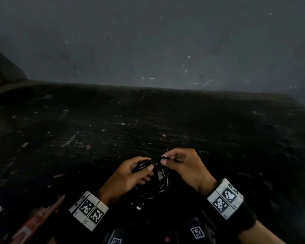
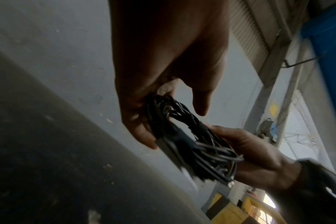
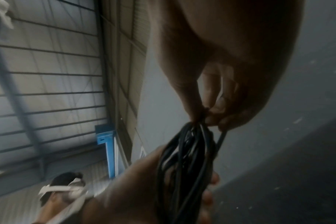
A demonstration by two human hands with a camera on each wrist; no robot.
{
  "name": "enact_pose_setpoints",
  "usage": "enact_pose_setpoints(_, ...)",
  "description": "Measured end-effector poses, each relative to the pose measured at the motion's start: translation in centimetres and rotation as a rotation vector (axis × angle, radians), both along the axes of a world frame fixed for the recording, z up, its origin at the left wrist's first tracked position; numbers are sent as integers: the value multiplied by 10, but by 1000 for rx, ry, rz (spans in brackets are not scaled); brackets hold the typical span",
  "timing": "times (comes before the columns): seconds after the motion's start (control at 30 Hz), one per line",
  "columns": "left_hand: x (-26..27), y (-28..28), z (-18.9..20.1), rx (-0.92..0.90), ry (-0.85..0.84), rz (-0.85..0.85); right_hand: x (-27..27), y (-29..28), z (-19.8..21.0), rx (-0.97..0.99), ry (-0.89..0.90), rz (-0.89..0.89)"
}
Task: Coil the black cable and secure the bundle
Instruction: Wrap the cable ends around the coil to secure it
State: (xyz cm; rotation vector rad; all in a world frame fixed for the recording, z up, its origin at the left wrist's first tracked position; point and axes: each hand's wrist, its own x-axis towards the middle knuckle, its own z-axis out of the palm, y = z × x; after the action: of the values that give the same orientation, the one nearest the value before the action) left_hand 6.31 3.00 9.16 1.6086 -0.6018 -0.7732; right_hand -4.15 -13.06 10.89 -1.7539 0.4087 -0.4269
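Holding the coiled black cable [image 1: 153, 175] above the dark, scuffed surface [image 1: 113, 131], the left hand [image 1: 128, 176] is closing its fingers and thumb round one side of the bundle, while the right hand [image 1: 181, 166] is pinching something thin and dark at the top of the loops between thumb and fingertips [image 1: 164, 162]. From the right wrist view that pinch is sitting right where the strands gather [image 3: 188, 151], with a single strand [image 3: 222, 140] trailing off beside it; whether that is a tie or the cable's own free end is too dim to tell.

The step in hand looks like the securing one: the coil is already formed, but nothing is yet seen cinched round it. To do it well, the left hand should be keeping the loops stacked and squeezed flat so none slips out, holding close beside the wrap point. The right hand should be drawing its strand snug around the whole bundle, not just a few loops, keeping tension while passing it round. The loops look springy and uneven in the left wrist view [image 2: 182, 136], so a slack moment in the left hand's hold is likely to let them splay.
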Motion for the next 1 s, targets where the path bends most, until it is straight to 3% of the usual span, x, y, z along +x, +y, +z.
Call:
enact_pose_setpoints(0.13, -2, 6, -27, -36, 295, 117, -8, -17, -24, 167, 20, -144)
enact_pose_setpoints(0.23, 1, 1, -47, -92, 380, 213, -11, -26, -49, 258, 53, -196)
enact_pose_setpoints(0.5, 19, -26, -99, 54, 268, 328, -9, -46, -107, 251, 316, -193)
enact_pose_setpoints(0.77, 31, -42, -126, 381, 67, 294, 5, -66, -138, 93, 649, -136)
enact_pose_setpoints(1.0, 37, -45, -127, 503, -107, 354, 9, -72, -138, 63, 713, -78)
